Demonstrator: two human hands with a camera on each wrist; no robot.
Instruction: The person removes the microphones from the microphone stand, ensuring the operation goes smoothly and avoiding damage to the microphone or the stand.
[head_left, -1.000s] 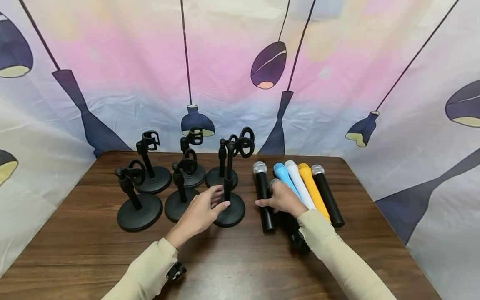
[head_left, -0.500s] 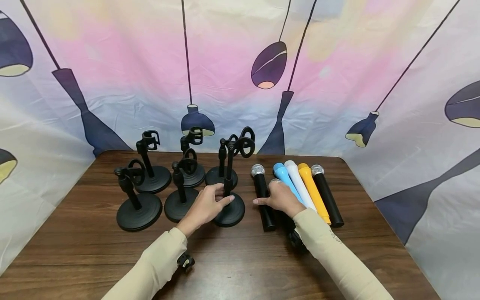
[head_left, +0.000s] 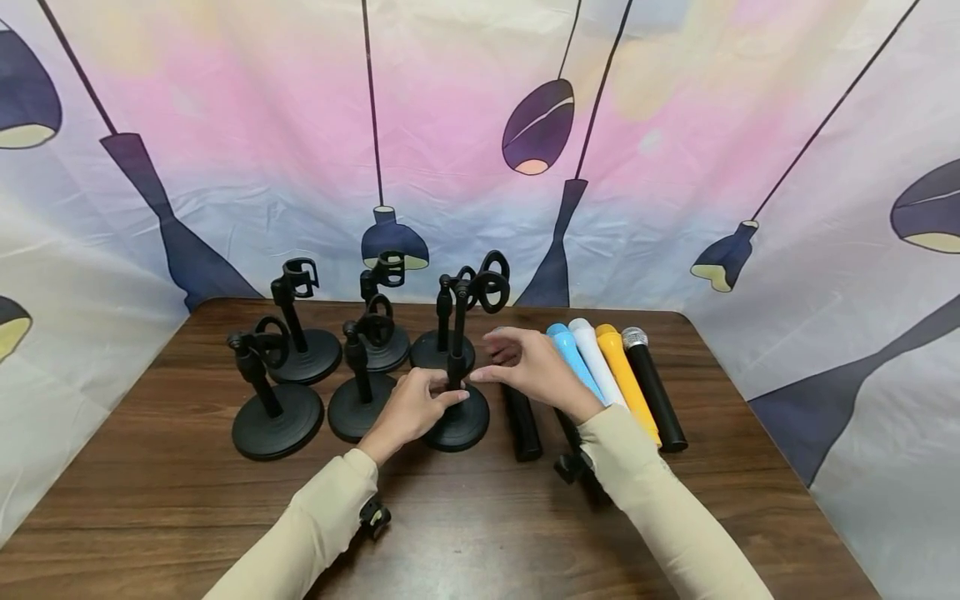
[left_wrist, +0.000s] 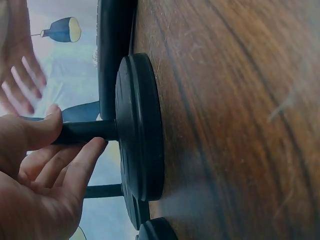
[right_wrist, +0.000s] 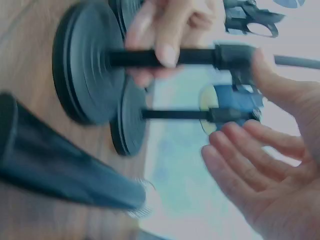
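Observation:
My left hand (head_left: 411, 410) pinches the post of the front right black microphone stand (head_left: 459, 425) low down, just above its round base. In the left wrist view, the thumb and fingers lie on either side of the post (left_wrist: 85, 131). My right hand (head_left: 534, 371) is raised beside that stand, thumb and fingers apart with nothing between them. The right wrist view shows the right hand (right_wrist: 265, 170) around the upper part of the stand without clear contact. Beneath it lies a black microphone (head_left: 522, 429), its head hidden by the hand.
Several other black stands, such as the front left one (head_left: 277, 421), stand left and behind. On the right lie a blue microphone (head_left: 576, 362), a white one (head_left: 600, 358), a yellow one (head_left: 628, 383) and a black one (head_left: 656, 392). A printed curtain (head_left: 465, 125) hangs behind the table (head_left: 480, 542).
My right hand has risen from the microphones and moved left toward the held stand. My left hand has closed in on the post. The black microphone nearest the stands has shifted slightly left.

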